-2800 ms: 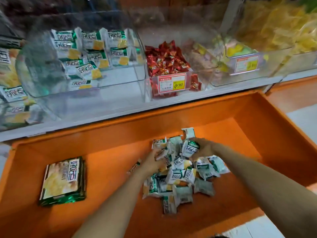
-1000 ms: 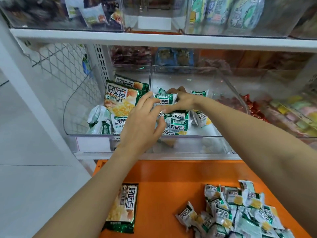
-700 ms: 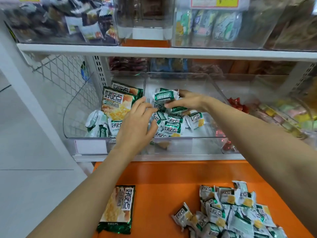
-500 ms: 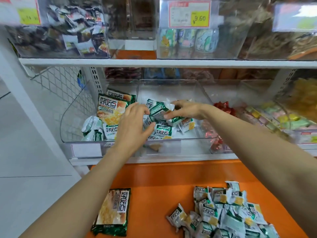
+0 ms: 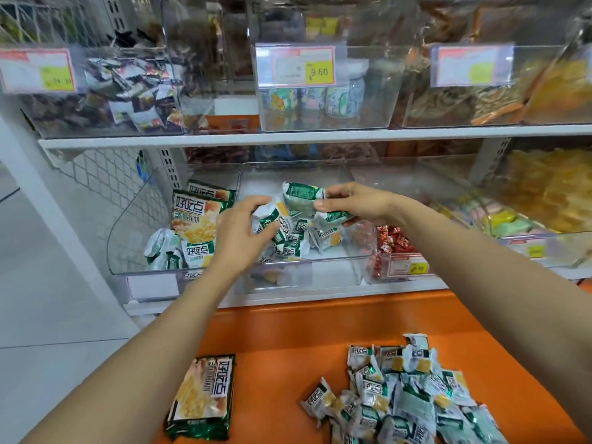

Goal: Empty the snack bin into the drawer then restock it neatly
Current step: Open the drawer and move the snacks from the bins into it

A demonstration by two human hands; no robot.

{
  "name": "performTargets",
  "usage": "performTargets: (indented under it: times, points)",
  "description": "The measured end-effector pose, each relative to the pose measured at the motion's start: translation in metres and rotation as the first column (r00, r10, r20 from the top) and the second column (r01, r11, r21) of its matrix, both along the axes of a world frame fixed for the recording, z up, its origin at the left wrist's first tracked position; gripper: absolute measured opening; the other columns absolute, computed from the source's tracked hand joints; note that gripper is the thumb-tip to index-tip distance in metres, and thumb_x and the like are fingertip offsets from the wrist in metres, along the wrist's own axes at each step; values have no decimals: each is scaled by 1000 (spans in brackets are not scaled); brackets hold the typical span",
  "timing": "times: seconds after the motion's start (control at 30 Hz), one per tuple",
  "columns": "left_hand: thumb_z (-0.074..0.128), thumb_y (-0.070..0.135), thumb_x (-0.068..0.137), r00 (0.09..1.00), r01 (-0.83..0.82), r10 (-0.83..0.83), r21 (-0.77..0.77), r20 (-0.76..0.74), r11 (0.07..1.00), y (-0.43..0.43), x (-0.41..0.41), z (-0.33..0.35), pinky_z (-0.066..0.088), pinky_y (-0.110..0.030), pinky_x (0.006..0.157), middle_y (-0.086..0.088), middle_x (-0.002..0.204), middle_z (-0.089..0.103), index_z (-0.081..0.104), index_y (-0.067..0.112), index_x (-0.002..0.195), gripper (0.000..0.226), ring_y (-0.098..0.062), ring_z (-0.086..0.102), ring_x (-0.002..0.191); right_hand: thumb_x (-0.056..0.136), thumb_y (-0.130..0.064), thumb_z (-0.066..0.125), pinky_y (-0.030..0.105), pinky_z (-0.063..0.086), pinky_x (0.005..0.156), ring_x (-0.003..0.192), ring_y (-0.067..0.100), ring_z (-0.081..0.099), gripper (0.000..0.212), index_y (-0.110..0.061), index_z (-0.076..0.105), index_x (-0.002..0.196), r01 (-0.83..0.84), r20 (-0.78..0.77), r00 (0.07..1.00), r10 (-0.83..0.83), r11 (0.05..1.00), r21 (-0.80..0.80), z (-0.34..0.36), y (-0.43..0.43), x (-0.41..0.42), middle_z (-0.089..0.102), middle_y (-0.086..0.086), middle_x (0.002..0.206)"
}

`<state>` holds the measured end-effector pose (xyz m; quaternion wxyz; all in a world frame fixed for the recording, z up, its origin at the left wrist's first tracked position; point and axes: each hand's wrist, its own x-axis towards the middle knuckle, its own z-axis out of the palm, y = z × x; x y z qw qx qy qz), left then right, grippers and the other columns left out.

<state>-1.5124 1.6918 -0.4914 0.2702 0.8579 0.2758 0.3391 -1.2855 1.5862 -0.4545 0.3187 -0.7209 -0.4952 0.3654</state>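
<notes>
While both reach inside snack bin (image 5: 336, 274) | left hand (image 5: 237, 235): fingers (image 5: 253, 203) curled, gripping packet (image 5: 276, 216) | right hand (image 5: 358, 203): fingers (image 5: 323, 206) pinching second packet (image 5: 334, 216)

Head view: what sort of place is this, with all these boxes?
Probably a shop's snack aisle: clear bins of snack packets stand on a white shelf, price tags are clipped to the bin fronts, and an orange drawer of stock is open below.
</notes>
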Motion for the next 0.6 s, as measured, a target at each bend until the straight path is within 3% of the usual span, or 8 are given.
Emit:
performTargets:
  times: [0.1, 0.23, 0.33, 0.4, 0.43, 0.47, 0.53, 0.6]
  points:
    - [68, 21, 88, 990, 74, -55, -149, 127, 986, -19, -4, 17, 38, -4, 73, 8, 122, 53, 55, 21, 126, 40, -2, 51, 95, 75, -59, 70, 36, 39, 85, 93, 15, 55, 41, -25, 69, 99, -21, 10, 1000, 21, 999, 49, 11, -35, 0, 63, -3, 98]
    - [68, 11, 87, 959, 272, -235, -293, 156, 917, -52, -2, 23, 43, -15, 81, 11, 114, 58, 60, 23, 117, 34, -9, 52, 99, 79, -53, 70, 39, 38, 107, 116, 14, 52, 65, -18, 55, 132, -61, 116, 991, 68, 996, -62, 25, -102, -3, 57, -1, 127]
    - [68, 12, 86, 901, 404, -432, -420, 31, 813, -83, 4, 0, 31, -23, 55, 4, 71, 45, 62, 29, 114, 33, -12, 35, 60, 82, -44, 69, 23, 46, 85, 101, 22, 58, 64, 0, 53, 125, -118, 106, 984, 143, 969, -219, 13, -155, -4, 59, 15, 110]
    - [69, 15, 87, 848, 430, -528, -513, -54, 743, -104, 12, -32, 25, -21, 50, -3, 65, 34, 62, 29, 114, 32, -14, 27, 52, 75, -48, 75, 19, 40, 79, 98, 32, 56, 62, -3, 60, 115, -117, 96, 983, 154, 942, -314, -13, -182, -2, 57, 21, 107]
    - [70, 16, 87, 825, 428, -561, -565, -76, 706, -117, 16, -51, 29, -21, 48, -6, 62, 37, 62, 28, 115, 32, -17, 31, 51, 75, -43, 77, 18, 42, 79, 98, 25, 60, 49, -12, 63, 111, -95, 81, 988, 134, 926, -364, -30, -193, 0, 59, 19, 109]
    - [71, 17, 86, 805, 424, -587, -605, -90, 674, -129, 22, -72, 39, -24, 51, -11, 67, 48, 62, 25, 116, 33, -24, 42, 54, 77, -35, 78, 16, 43, 76, 92, 14, 63, 34, -22, 65, 105, -89, 58, 991, 121, 913, -399, -49, -203, 1, 63, 12, 103]
    - [71, 14, 86, 793, 378, -596, -663, -129, 646, -154, 34, -116, 48, -23, 67, -17, 103, 62, 61, 12, 119, 34, -34, 57, 83, 77, -29, 79, 21, 45, 71, 80, 6, 61, 20, -31, 63, 90, -53, 55, 995, 83, 907, -417, -95, -219, 9, 65, -3, 89]
    - [69, 13, 87, 815, 299, -550, -680, -184, 670, -175, 45, -156, 44, -8, 65, -9, 123, 55, 59, 10, 122, 36, -23, 57, 100, 76, -31, 80, 27, 45, 69, 75, 12, 55, 23, -27, 58, 75, 22, 120, 992, 35, 898, -440, -145, -235, 18, 58, -6, 78]
